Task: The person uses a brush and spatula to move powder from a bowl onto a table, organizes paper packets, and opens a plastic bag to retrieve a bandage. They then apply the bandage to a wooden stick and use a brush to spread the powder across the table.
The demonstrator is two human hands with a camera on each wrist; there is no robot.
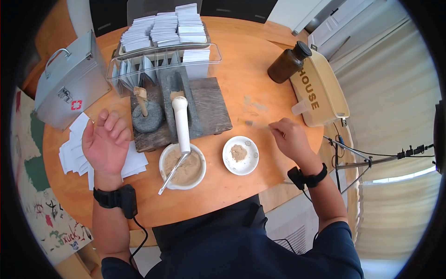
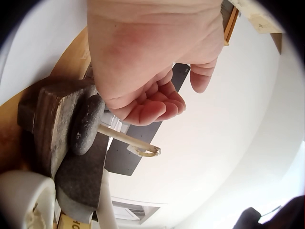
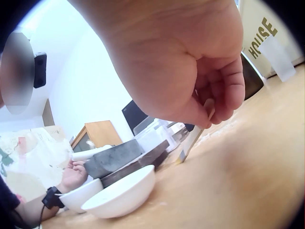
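My right hand [image 1: 291, 139] pinches a small flat brush [image 3: 191, 143] between thumb and fingers. Its tip points down at the tabletop, beside a pale smear of powder [image 1: 255, 104]. To the left of that hand sits a small white dish [image 1: 251, 166] with a little heap of tan powder [image 1: 239, 153]. My left hand [image 1: 108, 142] is raised palm up, fingers loosely curled around nothing, over white paper slips [image 1: 74, 156]. Close to it is a white mortar [image 1: 202, 179] of tan powder, with a white pestle [image 1: 181, 123] and a metal spoon [image 1: 171, 174] across it.
A dark wooden board [image 1: 209, 104] carries a stone trough [image 1: 188, 116] and a round grinding stone [image 1: 147, 120] with a wooden handle. Behind stand racks of white packets [image 1: 165, 30]. A metal case [image 1: 74, 83] is at left; a brown bottle [image 1: 284, 66] and a cream bin [image 1: 325, 88] are at right.
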